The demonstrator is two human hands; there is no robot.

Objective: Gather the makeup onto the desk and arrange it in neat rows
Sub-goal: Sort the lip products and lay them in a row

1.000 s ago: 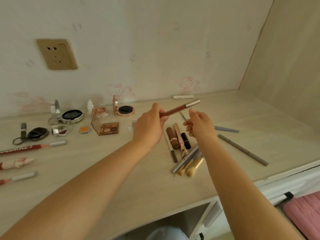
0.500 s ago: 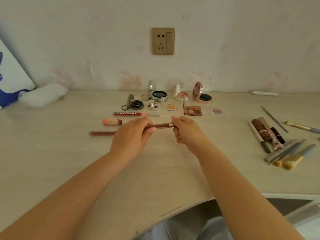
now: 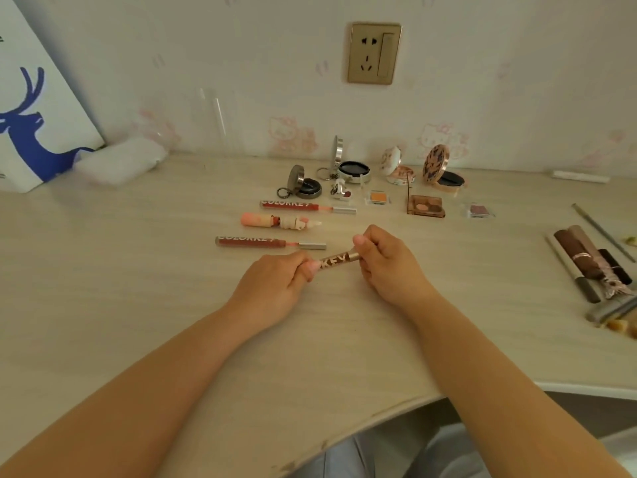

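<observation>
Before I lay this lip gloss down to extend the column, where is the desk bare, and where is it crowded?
Bare desk lies just below the lower red lip gloss, under the brown lip gloss that the left hand and right hand hold, and across the left side. Crowded: the compacts by the wall and the pencil pile at right.

1. Both bare forearms reach forward from the lower corners and converge mid-frame.
2. Left hand [image 3: 275,288] – fingers curled, thumb forward, gripping one end of a brown lip tube [image 3: 339,261].
3. Right hand [image 3: 386,267] – fingers curled round the tube's other end, thumb on top.
4. Hands near each other, knuckles up, wrists roughly straight.
</observation>
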